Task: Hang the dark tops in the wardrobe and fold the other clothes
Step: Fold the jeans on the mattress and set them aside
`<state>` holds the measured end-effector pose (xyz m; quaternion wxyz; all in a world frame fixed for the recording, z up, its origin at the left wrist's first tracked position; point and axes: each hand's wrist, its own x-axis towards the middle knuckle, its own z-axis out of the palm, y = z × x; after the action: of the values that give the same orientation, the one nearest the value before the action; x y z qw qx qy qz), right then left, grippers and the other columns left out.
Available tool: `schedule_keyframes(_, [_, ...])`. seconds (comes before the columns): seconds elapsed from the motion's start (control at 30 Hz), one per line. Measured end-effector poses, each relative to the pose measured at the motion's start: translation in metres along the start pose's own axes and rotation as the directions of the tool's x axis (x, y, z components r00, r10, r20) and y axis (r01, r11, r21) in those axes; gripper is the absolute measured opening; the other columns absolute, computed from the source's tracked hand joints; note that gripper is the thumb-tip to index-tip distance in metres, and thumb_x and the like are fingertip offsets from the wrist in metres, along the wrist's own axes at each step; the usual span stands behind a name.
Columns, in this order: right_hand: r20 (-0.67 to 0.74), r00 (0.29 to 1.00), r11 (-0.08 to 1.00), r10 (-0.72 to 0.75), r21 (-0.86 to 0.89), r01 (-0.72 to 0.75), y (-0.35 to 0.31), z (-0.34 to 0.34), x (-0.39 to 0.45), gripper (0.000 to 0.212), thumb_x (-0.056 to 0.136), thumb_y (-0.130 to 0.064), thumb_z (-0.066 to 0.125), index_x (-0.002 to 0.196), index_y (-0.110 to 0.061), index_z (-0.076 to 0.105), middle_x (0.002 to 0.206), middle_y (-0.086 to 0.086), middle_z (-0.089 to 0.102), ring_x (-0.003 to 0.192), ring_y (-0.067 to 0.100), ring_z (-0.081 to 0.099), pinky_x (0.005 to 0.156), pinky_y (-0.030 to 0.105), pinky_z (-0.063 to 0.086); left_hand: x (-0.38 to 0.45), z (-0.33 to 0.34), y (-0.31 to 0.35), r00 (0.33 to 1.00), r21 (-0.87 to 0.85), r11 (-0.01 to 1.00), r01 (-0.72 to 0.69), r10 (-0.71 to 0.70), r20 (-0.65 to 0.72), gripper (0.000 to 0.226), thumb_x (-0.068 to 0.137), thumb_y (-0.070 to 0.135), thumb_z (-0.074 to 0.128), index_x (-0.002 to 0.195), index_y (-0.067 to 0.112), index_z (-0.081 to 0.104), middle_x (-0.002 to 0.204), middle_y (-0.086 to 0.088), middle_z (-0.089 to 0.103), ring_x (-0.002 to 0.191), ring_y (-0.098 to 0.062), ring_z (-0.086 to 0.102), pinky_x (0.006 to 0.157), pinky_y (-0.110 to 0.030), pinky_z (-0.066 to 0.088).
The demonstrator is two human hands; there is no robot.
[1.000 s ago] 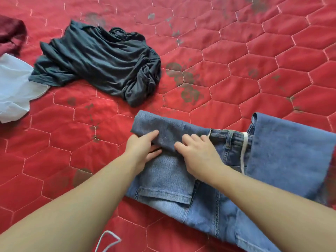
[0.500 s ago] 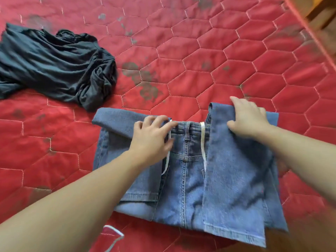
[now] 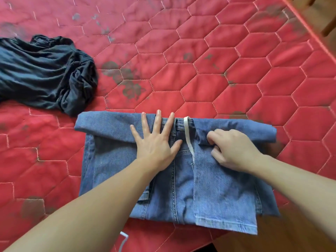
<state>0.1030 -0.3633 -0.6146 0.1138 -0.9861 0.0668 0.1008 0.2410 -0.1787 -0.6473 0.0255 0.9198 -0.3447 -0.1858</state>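
Note:
Blue jeans [image 3: 181, 188] lie partly folded on the red quilted bed cover [image 3: 200, 70], with both leg ends turned over the top edge and a white drawstring [image 3: 188, 137] showing in the middle. My left hand [image 3: 156, 140] presses flat on the left folded flap, fingers spread. My right hand [image 3: 234, 148] pinches the lower edge of the right folded flap with curled fingers. A crumpled dark top [image 3: 45, 75] lies at the left, apart from the jeans.
The bed's edge runs diagonally at the top right, with wooden furniture [image 3: 327, 19] beyond it. Wooden floor [image 3: 272, 239] shows at the bottom right. A white cord [image 3: 123, 240] lies near the bottom edge.
My left hand has flattened and spread on the left flap. My right hand came down from the top of the right leg and now pinches its folded edge. The view shifted left.

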Motion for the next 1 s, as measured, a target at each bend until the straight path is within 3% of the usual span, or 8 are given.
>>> schedule_keyframes(0.1, [0.020,0.978,0.957,0.207,0.205,-0.206,0.004,0.006,0.016,0.023,0.092,-0.036,0.039,0.075,-0.021,0.043,0.072,-0.003,0.057,0.075,0.032,0.056,0.062,0.036,0.034,0.001,-0.003,0.013,0.993,-0.036,0.993,-0.110,0.109,-0.046,0.073,0.083,0.076,0.019,0.145,0.056,-0.014,0.163,0.011,-0.008,0.148,-0.029,-0.018,0.105,-0.075,-0.004])
schedule_keyframes(0.3, [0.026,0.883,0.718,0.469,0.570,-0.398,0.009,0.002,0.022,0.011,0.090,-0.023,0.059,0.081,-0.023,0.052,0.060,-0.008,0.055,0.064,0.013,0.055,0.065,0.033,0.041,0.010,0.002,0.039,0.970,0.029,0.971,-0.236,0.233,0.065,0.062,0.082,0.079,0.006,0.138,0.065,-0.014,0.160,0.011,-0.021,0.146,-0.033,-0.022,0.098,-0.082,-0.005])
schedule_keyframes(0.43, [-0.179,0.738,0.758,0.651,0.196,-0.622,0.037,-0.006,0.002,0.037,0.076,-0.047,0.071,0.104,-0.026,0.056,0.099,0.002,0.054,0.099,0.032,0.054,0.085,0.045,0.043,0.012,0.006,0.039,0.966,0.088,0.965,-0.247,0.238,0.104,0.062,0.080,0.080,0.003,0.138,0.065,-0.016,0.160,0.009,-0.019,0.145,-0.036,-0.022,0.094,-0.083,-0.007])
schedule_keyframes(0.57, [0.152,0.491,0.422,0.858,0.339,-0.841,0.053,-0.015,-0.015,0.082,0.060,-0.067,0.076,0.124,-0.024,0.049,0.124,0.008,0.053,0.118,0.032,0.050,0.093,0.041,0.040,0.011,0.004,0.040,0.966,0.089,0.967,-0.239,0.227,0.123,0.065,0.079,0.084,0.004,0.138,0.065,-0.016,0.161,0.009,-0.018,0.146,-0.035,-0.022,0.095,-0.082,-0.010])
schedule_keyframes(0.67, [0.418,0.488,-0.010,0.766,0.767,-0.641,0.052,-0.025,-0.011,0.045,0.072,-0.031,0.083,0.108,-0.009,0.067,0.101,0.009,0.072,0.088,0.022,0.068,0.071,0.028,0.049,0.010,-0.002,0.041,0.963,0.011,0.978,-0.210,0.205,0.174,0.068,0.074,0.086,0.001,0.138,0.067,-0.011,0.162,0.011,-0.015,0.146,-0.031,-0.024,0.096,-0.079,-0.015])
schedule_keyframes(0.77, [0.605,0.510,-0.337,0.612,0.782,-0.524,0.039,-0.046,-0.012,0.035,0.078,-0.017,0.076,0.109,-0.002,0.069,0.098,0.016,0.073,0.081,0.027,0.071,0.067,0.033,0.056,0.015,-0.019,0.047,0.956,-0.231,0.972,-0.050,0.113,0.272,0.063,0.078,0.084,0.008,0.138,0.068,0.016,0.163,0.014,0.000,0.148,-0.023,-0.019,0.099,-0.072,-0.022])
schedule_keyframes(0.87, [0.593,0.638,-0.388,0.492,0.805,-0.449,0.006,-0.071,0.000,0.031,0.081,-0.018,0.069,0.106,0.001,0.069,0.098,0.019,0.073,0.083,0.031,0.073,0.065,0.036,0.060,0.028,-0.051,0.049,0.927,-0.629,0.738,0.242,0.017,0.375,0.043,0.093,0.068,0.029,0.120,0.054,0.059,0.157,0.016,0.029,0.150,-0.015,0.007,0.112,-0.063,-0.017])
schedule_keyframes(1.0, [0.473,0.707,-0.304,0.525,0.880,-0.364,-0.079,-0.083,0.052,0.017,0.082,-0.016,0.067,0.092,-0.002,0.069,0.083,0.015,0.071,0.074,0.030,0.070,0.076,0.043,0.055,0.017,-0.082,0.015,0.911,-0.914,0.058,0.401,0.081,0.405,0.029,0.091,0.042,0.056,0.094,0.024,0.077,0.107,-0.001,0.074,0.105,-0.017,0.068,0.098,-0.038,0.049])
